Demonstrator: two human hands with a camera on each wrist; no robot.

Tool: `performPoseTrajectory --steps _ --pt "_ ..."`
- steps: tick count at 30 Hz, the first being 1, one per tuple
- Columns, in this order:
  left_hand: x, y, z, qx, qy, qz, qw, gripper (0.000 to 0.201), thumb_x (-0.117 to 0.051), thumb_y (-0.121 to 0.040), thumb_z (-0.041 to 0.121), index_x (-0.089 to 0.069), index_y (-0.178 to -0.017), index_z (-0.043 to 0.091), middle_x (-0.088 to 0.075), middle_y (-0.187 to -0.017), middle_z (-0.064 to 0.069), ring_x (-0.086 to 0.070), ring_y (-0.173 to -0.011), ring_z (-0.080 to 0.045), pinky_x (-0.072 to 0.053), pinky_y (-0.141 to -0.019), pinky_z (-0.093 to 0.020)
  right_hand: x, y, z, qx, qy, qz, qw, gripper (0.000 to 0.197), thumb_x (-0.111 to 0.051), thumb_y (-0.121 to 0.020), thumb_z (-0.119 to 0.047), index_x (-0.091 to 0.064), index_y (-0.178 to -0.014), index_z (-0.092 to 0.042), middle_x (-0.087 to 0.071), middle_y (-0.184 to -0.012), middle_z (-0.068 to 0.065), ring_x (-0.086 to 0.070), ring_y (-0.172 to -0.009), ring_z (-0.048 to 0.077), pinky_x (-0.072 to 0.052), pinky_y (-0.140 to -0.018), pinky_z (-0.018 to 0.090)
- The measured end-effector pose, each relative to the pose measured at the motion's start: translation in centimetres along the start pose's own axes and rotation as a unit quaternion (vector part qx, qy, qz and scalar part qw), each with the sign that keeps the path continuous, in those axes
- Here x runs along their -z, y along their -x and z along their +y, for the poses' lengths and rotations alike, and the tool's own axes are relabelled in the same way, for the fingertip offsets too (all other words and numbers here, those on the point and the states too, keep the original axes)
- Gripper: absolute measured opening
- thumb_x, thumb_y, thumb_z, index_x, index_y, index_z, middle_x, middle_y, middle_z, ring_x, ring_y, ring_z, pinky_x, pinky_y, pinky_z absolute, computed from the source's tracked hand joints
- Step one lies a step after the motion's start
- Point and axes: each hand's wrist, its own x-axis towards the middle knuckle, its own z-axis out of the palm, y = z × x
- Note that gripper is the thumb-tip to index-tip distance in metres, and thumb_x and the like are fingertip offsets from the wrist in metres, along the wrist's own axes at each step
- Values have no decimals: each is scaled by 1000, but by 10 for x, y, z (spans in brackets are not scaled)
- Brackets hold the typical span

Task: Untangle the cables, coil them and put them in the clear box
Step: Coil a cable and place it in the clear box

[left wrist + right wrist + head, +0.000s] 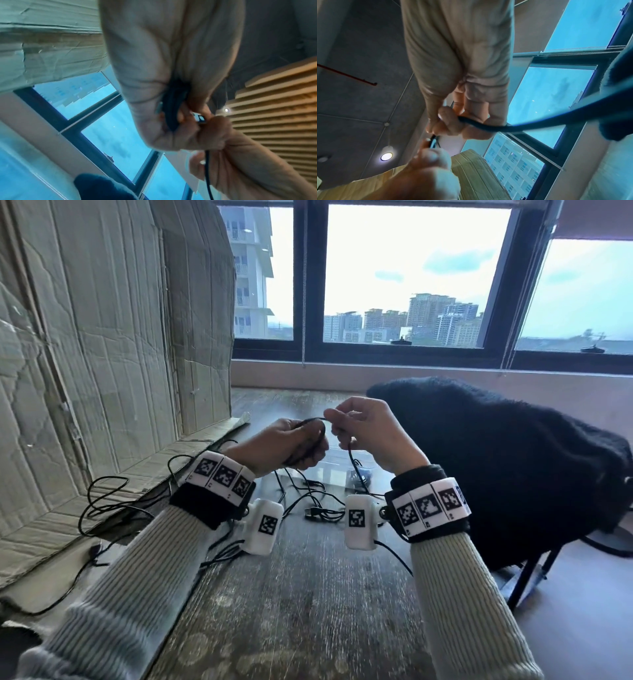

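Holding 1 black cable (310,422) above the table (308,594), left hand (291,445) and right hand (371,433) both pinch it.

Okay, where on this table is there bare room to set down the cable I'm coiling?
Bare wood lies on the near table between your sleeves, below the wrist cameras. Beyond the left hand and right hand, loose cables and the clear box crowd the middle; more cables cross the cardboard.

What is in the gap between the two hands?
A short stretch of black cable bridges the gap from the left hand to the right hand, both raised above the table. The head view shows it best.
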Motion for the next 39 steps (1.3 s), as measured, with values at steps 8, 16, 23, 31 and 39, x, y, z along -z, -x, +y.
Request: performPoseTrajectory --steps 8,16,23,31,39 --pt "-4 -17 11 -18 259 208 943 48 -34 -103 33 -62 -101 -6 -73 -86 -16 -72 -72 -21 -58 -61 -25 1 -8 12 40 123 70 989 4 -62 -91 -16 -66 -89 -17 -68 -69 -2 -49 -52 10 -42 -50 26" --pt "17 -23 19 -24 210 328 921 46 -26 -102 44 -65 -91 23 -70 -89 10 -63 -90 -9 -39 -86 -34 -21 -11 28 43 203 7 978 18 -63 -91 -16 -73 -106 -17 -69 -68 -8 -67 -69 16 -46 -56 20" --pt "22 -27 12 -66 165 404 897 47 -30 -99 52 -49 -72 18 -42 -62 5 -34 -37 -5 -29 -36 -18 -34 -1 13 23 219 -151 964 24 -53 -93 -7 -69 -111 -9 -76 -87 7 -42 -51 6 -37 -48 14" --pt "14 -20 -5 -67 -365 234 899 73 -7 -102 45 -56 -56 15 -53 -53 -1 -46 -48 -14 -32 -58 -26 -20 0 -2 94 240 -85 962 7 -70 -83 -9 -75 -88 -10 -75 -80 2 -67 -62 17 -54 -58 29" --pt "3 -17 -3 9 -198 53 979 71 -37 -95 57 -69 -83 -4 -61 -55 6 -48 -45 -6 -36 -42 -13 -3 -5 7 112 202 119 966 19 -86 -66 -26 -70 -68 -15 -65 -65 -9 -55 -51 4 -47 -57 17"
